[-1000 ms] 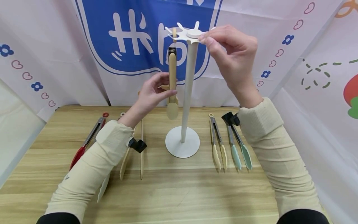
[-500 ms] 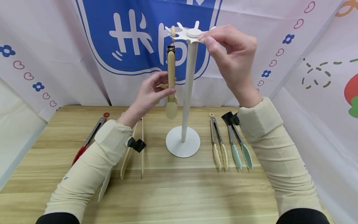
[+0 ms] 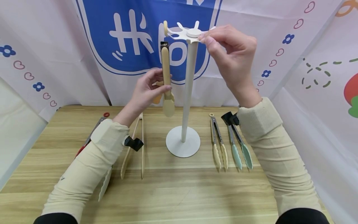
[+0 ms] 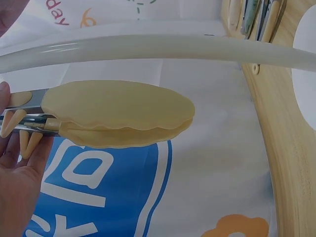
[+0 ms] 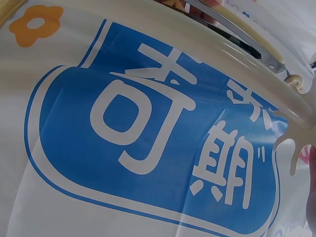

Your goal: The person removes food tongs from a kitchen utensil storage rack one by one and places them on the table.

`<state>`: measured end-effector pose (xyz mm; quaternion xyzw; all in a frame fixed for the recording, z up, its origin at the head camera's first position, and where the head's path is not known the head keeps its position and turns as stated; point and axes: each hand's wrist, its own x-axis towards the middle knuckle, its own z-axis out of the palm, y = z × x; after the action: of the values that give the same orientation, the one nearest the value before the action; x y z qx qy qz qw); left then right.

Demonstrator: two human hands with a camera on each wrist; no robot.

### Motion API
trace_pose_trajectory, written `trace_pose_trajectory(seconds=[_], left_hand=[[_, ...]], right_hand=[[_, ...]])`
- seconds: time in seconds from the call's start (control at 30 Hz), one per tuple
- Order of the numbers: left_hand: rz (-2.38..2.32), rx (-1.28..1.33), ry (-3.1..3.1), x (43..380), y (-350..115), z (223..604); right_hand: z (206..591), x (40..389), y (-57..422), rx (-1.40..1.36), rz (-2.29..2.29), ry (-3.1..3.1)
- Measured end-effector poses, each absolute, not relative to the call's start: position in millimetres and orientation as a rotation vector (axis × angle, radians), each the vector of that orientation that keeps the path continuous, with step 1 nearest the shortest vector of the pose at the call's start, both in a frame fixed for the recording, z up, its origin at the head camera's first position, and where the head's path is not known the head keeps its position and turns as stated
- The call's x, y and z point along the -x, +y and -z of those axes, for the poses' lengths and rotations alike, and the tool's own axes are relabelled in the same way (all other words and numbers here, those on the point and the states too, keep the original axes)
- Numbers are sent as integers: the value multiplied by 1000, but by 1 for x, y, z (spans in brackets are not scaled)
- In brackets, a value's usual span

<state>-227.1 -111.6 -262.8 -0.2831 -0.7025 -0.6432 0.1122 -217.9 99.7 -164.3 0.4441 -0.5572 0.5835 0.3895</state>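
Note:
My left hand (image 3: 146,85) holds a pair of beige kitchen tongs (image 3: 165,65) upright by the handles, thumb in front and fingers behind. In the left wrist view, the scalloped heads of the tongs (image 4: 118,106) lie close together. Their hanging ring (image 3: 165,28) is right at the tip of a left hook on a white hanging stand (image 3: 189,90). My right hand (image 3: 235,53) pinches a hook on the right side of the stand's top between thumb and fingers. The right wrist view shows the stand's pole (image 5: 237,54) crossing in front of the tongs.
On the wooden table (image 3: 179,193) lie cream-tipped tongs (image 3: 215,133) and green-tipped tongs (image 3: 235,155) at right. Wooden tongs (image 3: 142,146) lie left of the stand's round base (image 3: 174,147). Red tongs (image 3: 98,126) and a pale tongs-like tip (image 3: 104,185) are partly hidden by my left sleeve.
My left hand has moved left and slightly up with the beige tongs. Their ring has slid outward from along the hook to its tip. My right hand has stayed on the stand.

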Motion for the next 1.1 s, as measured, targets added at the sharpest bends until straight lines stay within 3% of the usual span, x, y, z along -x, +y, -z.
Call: trace_pose_trajectory(seconds=[1.1], left_hand=[[1724, 558, -2278, 211, -167, 286]], right_hand=[[164, 215, 97, -1094, -1501, -1414]])
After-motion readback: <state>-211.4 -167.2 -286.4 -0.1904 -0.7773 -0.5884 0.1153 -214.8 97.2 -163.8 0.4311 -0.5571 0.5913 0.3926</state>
